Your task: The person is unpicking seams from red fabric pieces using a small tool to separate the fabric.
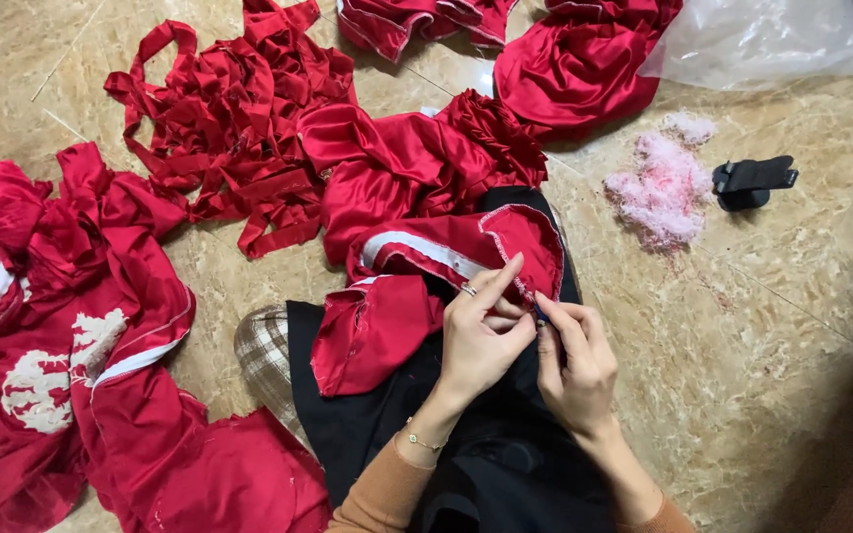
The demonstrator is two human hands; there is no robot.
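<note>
A red satin garment piece [417,286] with a white stripe and a stitched edge lies across my lap, over black cloth [466,434]. My left hand [481,331], with a ring and a thin bracelet, pinches the garment's hem near its curved edge. My right hand [573,360] is closed on a small dark tool, mostly hidden, with its tip at the same hem. The two hands touch each other at the seam.
A heap of red fabric strips [229,118] lies at the upper left, red garments with white print [61,365] at the left, more red pieces [565,59] at the top. Pink thread fluff [663,188], a black clip-like object [750,181] and clear plastic [772,39] are on the marble floor at right.
</note>
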